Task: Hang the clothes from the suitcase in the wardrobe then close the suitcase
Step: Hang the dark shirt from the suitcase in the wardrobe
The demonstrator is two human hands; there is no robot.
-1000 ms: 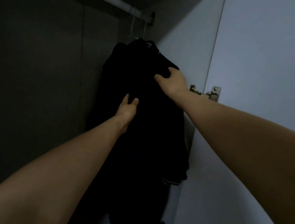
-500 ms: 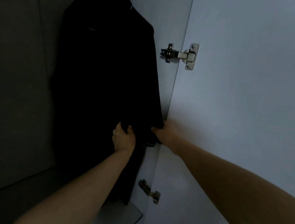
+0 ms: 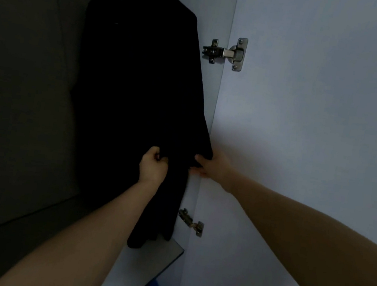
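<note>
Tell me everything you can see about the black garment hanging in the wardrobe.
The black garment is dark, soft-looking fabric, hanging full length at the wardrobe's right side beside the pale door. Its top reaches the frame's upper edge, so what it hangs from is barely visible. The left hand and right hand both grip its lower part. Details are lost in shadow.

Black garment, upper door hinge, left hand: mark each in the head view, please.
black garment point(image 3: 137, 87), head view, middle of its hanging body
upper door hinge point(image 3: 229, 52), head view, its metal arm
left hand point(image 3: 153, 168), head view, back of the hand gripping the garment
</note>
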